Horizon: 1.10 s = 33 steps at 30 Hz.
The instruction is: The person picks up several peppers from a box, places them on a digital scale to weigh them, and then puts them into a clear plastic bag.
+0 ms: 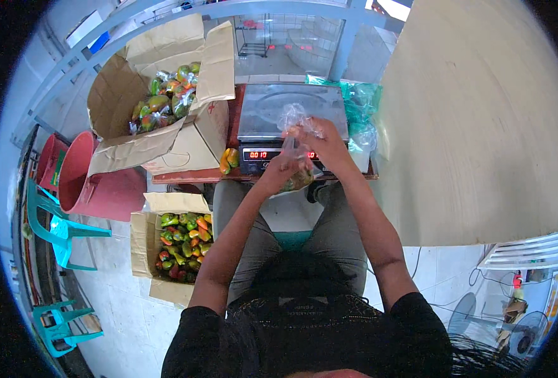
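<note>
Both hands are up in front of the grey digital scale with a steel pan (291,113), working on a small clear plastic bag of green and orange peppers (296,179); the step in hand looks like closing the bag at its neck. The left hand (279,171) cups the filled bottom, fingers wrapped around it, while the right hand (320,143) pinches the crumpled top of the bag, fingers closed on the plastic just above the left hand. The next move would call for a firm twist or knot while the bottom is kept from slipping. Left of the fingers, on the low wooden worktop (184,176), stands a large open cardboard box (184,135) holding peppers already packed in clear bags. Below it, on the floor beside the person's knee, a smaller open cardboard box (141,246) holds loose green, orange and red peppers. Two loose peppers (230,160) lie just left of the scale
</note>
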{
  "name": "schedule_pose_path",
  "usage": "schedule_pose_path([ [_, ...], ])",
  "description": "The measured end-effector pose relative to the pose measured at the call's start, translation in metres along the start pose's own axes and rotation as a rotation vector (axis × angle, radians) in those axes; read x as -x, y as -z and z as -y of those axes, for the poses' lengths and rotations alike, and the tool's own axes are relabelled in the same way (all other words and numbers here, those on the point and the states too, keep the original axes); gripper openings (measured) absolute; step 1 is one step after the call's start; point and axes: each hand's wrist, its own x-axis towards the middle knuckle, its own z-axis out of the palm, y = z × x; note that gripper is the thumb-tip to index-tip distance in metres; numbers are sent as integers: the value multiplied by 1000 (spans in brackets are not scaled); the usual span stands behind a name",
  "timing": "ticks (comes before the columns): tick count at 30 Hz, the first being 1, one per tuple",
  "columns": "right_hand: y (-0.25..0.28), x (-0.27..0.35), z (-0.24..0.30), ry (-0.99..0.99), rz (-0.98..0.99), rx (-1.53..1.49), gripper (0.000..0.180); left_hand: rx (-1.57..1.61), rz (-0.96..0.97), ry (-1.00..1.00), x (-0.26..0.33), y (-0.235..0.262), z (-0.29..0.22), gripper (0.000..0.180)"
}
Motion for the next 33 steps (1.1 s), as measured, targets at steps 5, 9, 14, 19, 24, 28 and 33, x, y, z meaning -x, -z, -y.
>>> schedule_pose_path([
  [5, 5, -1, 5, 174, -29, 150, 22, 318, 214, 128, 9, 0, -22, 28],
  [9, 8, -3, 6, 98, -101, 82, 25, 564, 90, 218, 24, -11, -42, 28],
  [14, 11, -1, 0, 114, -267, 144, 27, 509, 122, 299, 34, -11, -49, 27],
  [19, 22, -11, 7, 340, -214, 215, 22, 399, 153, 176, 37, -22, -17, 24],
  [24, 49, -4, 50, 251, -443, 154, 20, 364, -79, 145, 45, -19, -8, 25],
  [28, 41, 0, 30, 347, -332, 44, 26, 351, -70, 166, 43, -16, -5, 26],
  [33, 17, 3, -7, 204, -67, 427, 28, 317, -99, 237, 41, -25, -18, 22],
])
